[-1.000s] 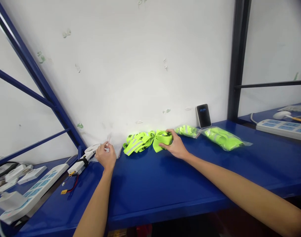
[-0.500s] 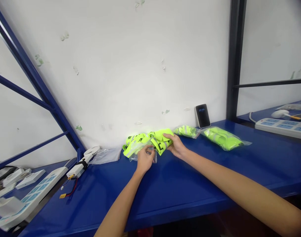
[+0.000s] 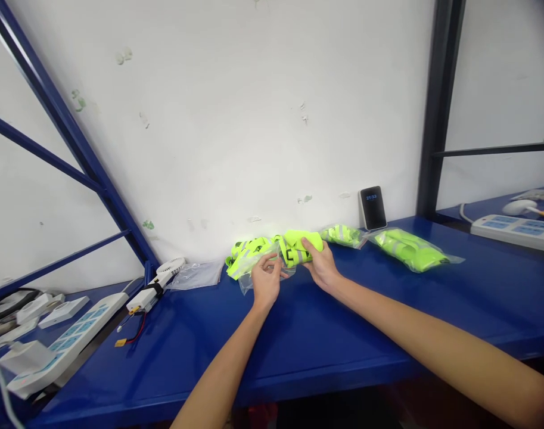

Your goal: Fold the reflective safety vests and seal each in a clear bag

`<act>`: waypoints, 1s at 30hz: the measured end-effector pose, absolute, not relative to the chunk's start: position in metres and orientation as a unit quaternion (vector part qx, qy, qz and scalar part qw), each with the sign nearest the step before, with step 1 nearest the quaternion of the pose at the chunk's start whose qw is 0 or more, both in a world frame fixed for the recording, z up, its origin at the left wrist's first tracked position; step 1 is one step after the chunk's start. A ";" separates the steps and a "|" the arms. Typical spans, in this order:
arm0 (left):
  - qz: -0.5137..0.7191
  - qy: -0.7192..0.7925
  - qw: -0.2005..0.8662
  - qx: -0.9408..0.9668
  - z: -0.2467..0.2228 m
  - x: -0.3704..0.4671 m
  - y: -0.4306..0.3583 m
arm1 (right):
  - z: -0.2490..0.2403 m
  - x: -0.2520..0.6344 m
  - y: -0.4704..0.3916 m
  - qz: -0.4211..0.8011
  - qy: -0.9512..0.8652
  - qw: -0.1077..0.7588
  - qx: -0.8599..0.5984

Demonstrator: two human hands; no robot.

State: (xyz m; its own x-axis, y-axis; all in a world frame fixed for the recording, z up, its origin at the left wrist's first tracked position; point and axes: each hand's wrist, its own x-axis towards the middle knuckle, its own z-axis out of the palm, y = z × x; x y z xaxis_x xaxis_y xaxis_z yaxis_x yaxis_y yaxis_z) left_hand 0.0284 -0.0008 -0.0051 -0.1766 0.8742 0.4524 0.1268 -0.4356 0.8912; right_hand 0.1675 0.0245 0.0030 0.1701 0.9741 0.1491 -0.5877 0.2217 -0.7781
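My left hand pinches a clear plastic bag near its opening. In my right hand is a folded neon-yellow reflective vest, its left end beside the bag's mouth; how far it sits inside the bag I cannot tell. Behind my left hand lies more neon-yellow reflective material, loosely heaped against the wall. Two bagged yellow bundles rest to the right, a smaller one near the wall and a larger one farther right.
Flat clear bags lie on the blue table, left of the heap. Beside them is a white handheld fan with wires. A black-screened clock stands at the wall. Power strips are at the far left and right.
The vest in my right hand has turned flatter and lies closer to the bag in my left hand. The bag has shifted around my left fingers. The whole view has moved slightly.
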 end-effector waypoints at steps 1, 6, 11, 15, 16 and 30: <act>0.634 0.438 0.296 0.564 -0.005 0.028 -0.001 | 0.003 0.168 0.024 0.544 -0.339 0.707 -0.297; 0.664 0.425 0.303 0.536 -0.005 0.022 -0.001 | 0.003 0.174 0.023 0.578 -0.399 0.661 -0.264; 0.687 0.422 0.268 0.527 -0.005 0.017 0.001 | 0.005 0.176 0.019 0.602 -0.431 0.635 -0.221; 0.684 0.440 0.254 0.523 -0.006 0.016 0.001 | 0.008 0.178 0.016 0.551 -0.511 0.614 -0.241; 0.682 0.447 0.250 0.522 -0.006 0.015 0.001 | 0.008 0.179 0.016 0.522 -0.535 0.613 -0.254; 0.664 0.449 0.197 0.564 -0.008 0.021 -0.005 | 0.005 0.188 0.027 0.256 -0.676 0.615 -0.317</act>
